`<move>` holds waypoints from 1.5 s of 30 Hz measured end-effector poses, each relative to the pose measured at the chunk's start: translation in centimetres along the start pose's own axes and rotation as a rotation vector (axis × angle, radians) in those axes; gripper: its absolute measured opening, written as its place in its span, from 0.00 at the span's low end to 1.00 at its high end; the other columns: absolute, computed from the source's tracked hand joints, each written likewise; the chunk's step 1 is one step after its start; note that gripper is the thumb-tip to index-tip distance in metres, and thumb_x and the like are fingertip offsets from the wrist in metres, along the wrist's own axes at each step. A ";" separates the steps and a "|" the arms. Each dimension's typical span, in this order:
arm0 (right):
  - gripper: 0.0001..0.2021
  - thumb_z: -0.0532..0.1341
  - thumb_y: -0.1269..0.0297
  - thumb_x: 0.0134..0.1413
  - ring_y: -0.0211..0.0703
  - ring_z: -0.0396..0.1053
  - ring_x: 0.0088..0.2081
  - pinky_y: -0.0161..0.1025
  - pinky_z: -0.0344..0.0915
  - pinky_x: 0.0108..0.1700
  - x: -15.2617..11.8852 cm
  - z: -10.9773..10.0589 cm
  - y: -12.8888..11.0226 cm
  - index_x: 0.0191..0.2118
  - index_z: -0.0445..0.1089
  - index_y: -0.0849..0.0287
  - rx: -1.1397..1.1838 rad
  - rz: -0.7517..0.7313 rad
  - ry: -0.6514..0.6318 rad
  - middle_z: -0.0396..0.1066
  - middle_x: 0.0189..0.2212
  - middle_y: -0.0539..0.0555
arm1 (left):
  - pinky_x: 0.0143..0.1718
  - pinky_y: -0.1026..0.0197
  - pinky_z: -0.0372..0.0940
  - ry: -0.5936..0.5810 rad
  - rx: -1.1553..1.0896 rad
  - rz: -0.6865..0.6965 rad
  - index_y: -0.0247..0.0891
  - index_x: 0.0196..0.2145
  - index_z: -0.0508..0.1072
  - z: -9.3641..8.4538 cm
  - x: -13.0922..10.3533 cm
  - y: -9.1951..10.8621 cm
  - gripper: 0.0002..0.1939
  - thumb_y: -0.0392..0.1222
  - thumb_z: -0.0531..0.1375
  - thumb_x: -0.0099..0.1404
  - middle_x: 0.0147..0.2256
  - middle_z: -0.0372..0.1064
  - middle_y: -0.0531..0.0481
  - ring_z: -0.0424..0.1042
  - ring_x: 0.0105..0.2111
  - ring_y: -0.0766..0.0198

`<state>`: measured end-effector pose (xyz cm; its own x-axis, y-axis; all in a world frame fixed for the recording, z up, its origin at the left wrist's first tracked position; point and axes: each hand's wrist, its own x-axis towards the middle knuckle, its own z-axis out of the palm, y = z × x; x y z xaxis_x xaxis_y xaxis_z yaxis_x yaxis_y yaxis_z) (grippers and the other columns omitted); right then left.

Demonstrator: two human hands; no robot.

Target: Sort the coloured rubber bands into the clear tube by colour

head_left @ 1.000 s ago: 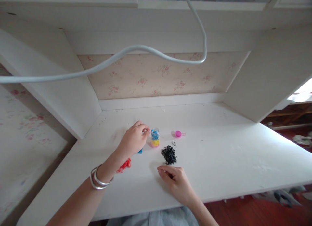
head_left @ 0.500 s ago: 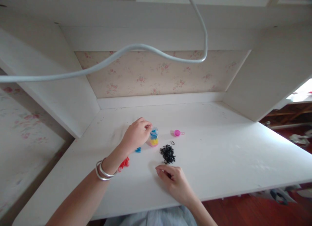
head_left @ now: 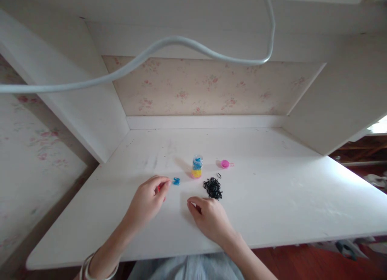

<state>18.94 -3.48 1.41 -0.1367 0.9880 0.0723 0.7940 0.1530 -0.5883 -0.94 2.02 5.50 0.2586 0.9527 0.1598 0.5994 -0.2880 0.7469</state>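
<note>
My left hand [head_left: 151,193] is over the white desk, thumb and fingertips pinched just left of a few blue bands [head_left: 176,181]; whether anything is between the tips is too small to tell. Red bands [head_left: 164,199] show partly from behind this hand. My right hand [head_left: 208,215] rests on the desk with thumb and forefinger together, just below a pile of black bands [head_left: 213,188]; anything in that pinch cannot be made out. Upright behind them stands a small clear jar [head_left: 197,166] with blue, yellow and pink layers, its top uncovered. One black band [head_left: 219,175] lies apart from the pile.
A pink lid [head_left: 225,164] with a loop lies right of the jar on the white desk [head_left: 287,191]. A white cable [head_left: 181,40] crosses the upper view. Side panels [head_left: 99,123] and a flowered back wall [head_left: 181,86] enclose the desk.
My left hand has moved from the jar's rim down and left, near the blue bands. More blue shows at the jar's top. My right hand has shifted slightly left; the view has moved a little.
</note>
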 end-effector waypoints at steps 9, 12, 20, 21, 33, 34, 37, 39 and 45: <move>0.15 0.52 0.57 0.61 0.52 0.74 0.35 0.39 0.63 0.34 6.1 1.4 -3.1 0.43 0.73 0.53 -0.408 0.062 -0.087 0.76 0.34 0.58 | 0.31 0.65 0.64 -0.075 -0.048 0.014 0.40 0.35 0.74 4.4 -4.7 -3.7 0.13 0.46 0.51 0.68 0.29 0.72 0.50 0.69 0.28 0.65; 0.16 0.50 0.57 0.62 0.52 0.74 0.35 0.40 0.63 0.33 7.1 1.9 -3.2 0.41 0.73 0.56 -0.452 0.074 -0.103 0.76 0.34 0.59 | 0.31 0.65 0.63 -0.066 -0.078 0.004 0.40 0.36 0.73 4.4 -4.9 -3.9 0.13 0.46 0.51 0.68 0.29 0.71 0.50 0.68 0.28 0.66; 0.18 0.48 0.61 0.64 0.46 0.73 0.30 0.36 0.58 0.30 7.3 2.1 -2.4 0.35 0.74 0.54 -0.506 0.039 -0.043 0.76 0.30 0.55 | 0.32 0.65 0.61 -0.083 -0.093 0.005 0.40 0.37 0.73 4.2 -4.9 -4.2 0.13 0.46 0.51 0.69 0.31 0.71 0.51 0.67 0.29 0.67; 0.17 0.48 0.61 0.64 0.45 0.72 0.29 0.35 0.57 0.29 7.2 1.9 -2.3 0.34 0.75 0.53 -0.499 0.038 -0.024 0.76 0.29 0.55 | 0.32 0.65 0.61 -0.085 -0.092 0.002 0.40 0.37 0.73 4.2 -5.0 -4.2 0.13 0.46 0.51 0.69 0.31 0.70 0.51 0.67 0.28 0.67; 0.12 0.57 0.57 0.59 0.33 0.62 0.19 0.30 0.53 0.24 5.4 -2.7 -1.8 0.37 0.78 0.52 0.015 0.018 0.186 0.67 0.17 0.46 | 0.34 0.64 0.60 -0.102 -0.043 0.015 0.41 0.37 0.72 3.8 -5.1 -3.7 0.14 0.45 0.48 0.69 0.33 0.71 0.52 0.67 0.30 0.66; 0.13 0.56 0.57 0.59 0.33 0.60 0.18 0.30 0.52 0.23 5.4 -3.5 -1.7 0.37 0.78 0.53 0.047 0.033 0.218 0.66 0.16 0.45 | 0.34 0.64 0.60 -0.106 -0.033 0.019 0.41 0.36 0.72 3.9 -5.0 -3.7 0.14 0.45 0.48 0.69 0.33 0.72 0.52 0.68 0.30 0.66; 0.14 0.57 0.55 0.57 0.32 0.58 0.17 0.29 0.51 0.22 5.8 -5.9 -1.5 0.37 0.78 0.56 0.059 0.069 0.342 0.62 0.14 0.45 | 0.36 0.64 0.60 -0.111 -0.020 0.027 0.41 0.36 0.72 4.0 -5.0 -3.8 0.13 0.45 0.49 0.69 0.34 0.72 0.52 0.68 0.32 0.66; 0.14 0.57 0.54 0.57 0.33 0.59 0.18 0.29 0.52 0.23 6.4 -7.1 -1.2 0.36 0.78 0.55 0.006 0.069 0.411 0.63 0.14 0.45 | 0.36 0.64 0.60 -0.112 -0.016 0.034 0.41 0.37 0.72 4.0 -5.0 -3.8 0.12 0.45 0.49 0.69 0.34 0.72 0.52 0.69 0.32 0.66; 0.14 0.55 0.57 0.57 0.35 0.64 0.22 0.31 0.55 0.27 8.1 -8.0 -0.5 0.37 0.78 0.52 -0.188 0.040 0.415 0.68 0.18 0.47 | 0.37 0.64 0.60 -0.113 0.005 0.037 0.41 0.36 0.71 4.1 -4.9 -3.6 0.13 0.45 0.48 0.69 0.34 0.72 0.52 0.69 0.33 0.66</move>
<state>22.16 4.66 8.77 0.1148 0.9131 0.3913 0.8927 0.0780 -0.4439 -1.32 -2.04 -0.64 0.3641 0.9245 0.1130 0.5917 -0.3233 0.7385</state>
